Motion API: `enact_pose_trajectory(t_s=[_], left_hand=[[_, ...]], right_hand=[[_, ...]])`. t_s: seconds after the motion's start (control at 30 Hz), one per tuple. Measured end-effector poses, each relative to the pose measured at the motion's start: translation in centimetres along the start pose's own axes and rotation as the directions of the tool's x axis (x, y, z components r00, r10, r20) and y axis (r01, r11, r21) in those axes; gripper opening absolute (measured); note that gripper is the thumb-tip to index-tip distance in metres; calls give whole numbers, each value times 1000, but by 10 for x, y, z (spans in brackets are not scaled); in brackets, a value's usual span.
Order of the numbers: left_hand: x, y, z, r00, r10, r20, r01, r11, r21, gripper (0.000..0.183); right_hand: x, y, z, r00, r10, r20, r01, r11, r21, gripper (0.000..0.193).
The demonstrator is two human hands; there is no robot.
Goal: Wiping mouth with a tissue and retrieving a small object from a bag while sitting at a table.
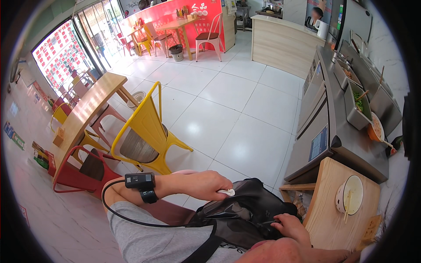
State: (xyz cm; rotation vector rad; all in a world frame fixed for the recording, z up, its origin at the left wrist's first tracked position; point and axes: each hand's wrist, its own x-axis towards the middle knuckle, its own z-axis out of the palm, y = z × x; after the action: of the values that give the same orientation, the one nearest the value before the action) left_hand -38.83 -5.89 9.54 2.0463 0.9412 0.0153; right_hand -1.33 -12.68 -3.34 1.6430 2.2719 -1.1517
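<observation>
My left hand [209,184] is closed around a small white object with a rounded end [228,192]; most of it is hidden in my fingers. Beneath it, a shiny black bag or cloth [250,204] lies across my lap. My right hand [293,225] rests at the right side of this black material, fingers curled together near a thin dark strip. What they pinch is too small to make out. On my left forearm sits a black device [140,180] on a strap, with a black cable running from it toward my body.
At my right, a wooden table [324,210] bears a white bowl [349,195] with chopsticks. Beyond it a steel counter [342,144] holds food trays [358,105]. A yellow chair [142,131], a red chair [83,175] and a long table [90,103] stand left. A person [315,17] is behind the far counter.
</observation>
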Motion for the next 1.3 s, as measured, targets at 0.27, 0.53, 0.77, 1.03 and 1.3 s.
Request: enact_pose_trajectory(t_s=[0.27, 0.53, 0.77, 1.03, 1.3], left_hand=[[-2, 0, 1, 1000, -28, -15, 28, 1000, -10, 19], [-1, 6, 1, 989, -139, -52, 122, 961, -248, 13], [7, 41, 1, 965, 164, -205, -238, 874, -424, 20], [32, 138, -12, 780, 560, -280, -625, 676, -391, 25], [35, 155, -15, 656, 711, -255, -695, 437, -571, 40]], right_hand=[[4, 7, 4, 998, -45, -33, 45, 999, -2, 40], [7, 11, 6, 994, -92, -61, 93, 996, 0, 38], [9, 11, 4, 993, -86, -79, 85, 996, -20, 39], [11, 20, 12, 980, -144, -139, 136, 988, -65, 38], [10, 25, 19, 964, -155, -217, 158, 987, -3, 37]])
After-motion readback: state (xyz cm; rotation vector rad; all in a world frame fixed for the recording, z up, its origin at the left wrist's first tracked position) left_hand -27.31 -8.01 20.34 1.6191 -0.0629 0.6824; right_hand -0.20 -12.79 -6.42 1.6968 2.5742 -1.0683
